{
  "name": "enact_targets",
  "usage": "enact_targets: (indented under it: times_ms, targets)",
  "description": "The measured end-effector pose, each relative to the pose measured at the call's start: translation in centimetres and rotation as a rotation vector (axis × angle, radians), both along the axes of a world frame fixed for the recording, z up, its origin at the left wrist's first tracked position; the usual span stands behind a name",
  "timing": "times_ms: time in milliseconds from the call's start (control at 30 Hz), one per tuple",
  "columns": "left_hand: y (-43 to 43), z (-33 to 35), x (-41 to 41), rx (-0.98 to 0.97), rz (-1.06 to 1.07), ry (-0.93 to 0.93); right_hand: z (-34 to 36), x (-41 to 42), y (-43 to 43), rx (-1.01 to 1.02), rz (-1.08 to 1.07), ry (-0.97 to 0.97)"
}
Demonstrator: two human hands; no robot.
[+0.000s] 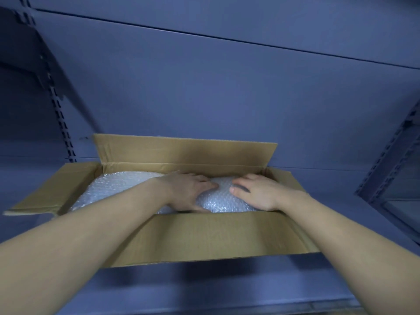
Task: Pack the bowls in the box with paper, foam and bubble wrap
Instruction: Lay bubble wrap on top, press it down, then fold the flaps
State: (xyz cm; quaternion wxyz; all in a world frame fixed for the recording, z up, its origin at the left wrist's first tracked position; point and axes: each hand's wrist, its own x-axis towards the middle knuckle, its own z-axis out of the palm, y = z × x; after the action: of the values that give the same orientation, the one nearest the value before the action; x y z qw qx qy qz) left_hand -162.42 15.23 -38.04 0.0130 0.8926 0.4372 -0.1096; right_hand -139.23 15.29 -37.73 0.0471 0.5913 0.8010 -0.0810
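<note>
— Two hands are reached into the box (181,166); how are the fingers set?

— The left hand (191,192) is laid over the near-left side of a bubble-wrapped bundle (219,201). Its fingers (208,181) are spread fairly wide and flat on the wrap, and the thumb is run along the near side. The right hand (256,193) is pressed on the bundle's right side, its fingers (244,179) held close together and nearly straight. Nothing is pinched by either hand.

— Which edges are met, from the near side outward?

— The near flap (204,237) is folded out and down toward the viewer, and both forearms are passed over its crease. The left flap (52,189) is spread out flat to the side. The right flap (286,180) is tilted outward, just beside the right hand. The far flap (181,151) is stood upright behind the fingertips. The box's left half is filled by a second mound of bubble wrap (118,185), open from above.

— And the bowls?

— None can be seen; whatever is inside the bundle is hidden by the wrap.

— The surface and the room?

— The box is set on a blue shelf (204,289), a strip of which is shown in front of it. Behind the box, a blue back panel (227,87) is crossed by seams. Slotted uprights (60,114) are fixed at the left and right.
</note>
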Motion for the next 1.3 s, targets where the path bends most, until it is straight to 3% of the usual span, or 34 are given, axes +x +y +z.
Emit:
enact_targets:
  times_ms: [100,200,267,400,667,833,933,1100,1167,1300]
  targets:
    - [-0.2,0.0,-0.1,-0.021,0.028,-0.092,-0.4,0.1,0.5,-0.02,-0.012,0.018]
    - [-1.0,0.7,-1.2,0.004,0.154,-0.639,-0.3,0.3,0.5,0.026,-0.004,0.106]
    - [-1.1,1.3,-3.0,0.164,0.129,-0.792,0.4,0.3,-0.1,0.103,0.057,0.17]
    - [-1.0,0.2,-7.1,0.176,0.114,-0.602,1.2,-1.2,-0.8,0.105,0.178,0.235]
    - [-2.4,-0.6,-7.4,0.063,0.262,-0.291,-0.2,-4.5,-0.4,-0.09,0.167,0.072]
    - [-1.9,-1.2,-6.8,0.035,0.259,-0.269,-0.7,-4.6,0.1,-0.092,0.159,0.054]
    - [-1.8,-1.2,-6.8,0.021,0.243,-0.289,-0.7,-5.1,0.5,0.044,0.194,0.116]
    - [-2.5,0.4,-8.3,0.184,0.207,-0.532,-0.2,-9.6,1.1,0.199,0.355,0.196]
    - [-2.7,1.0,-10.1,0.25,0.258,-0.495,-0.2,-11.6,1.4,0.174,0.377,0.186]
    - [-3.9,1.2,-12.6,0.207,0.361,-0.247,-0.6,-13.4,2.0,0.071,0.311,0.109]
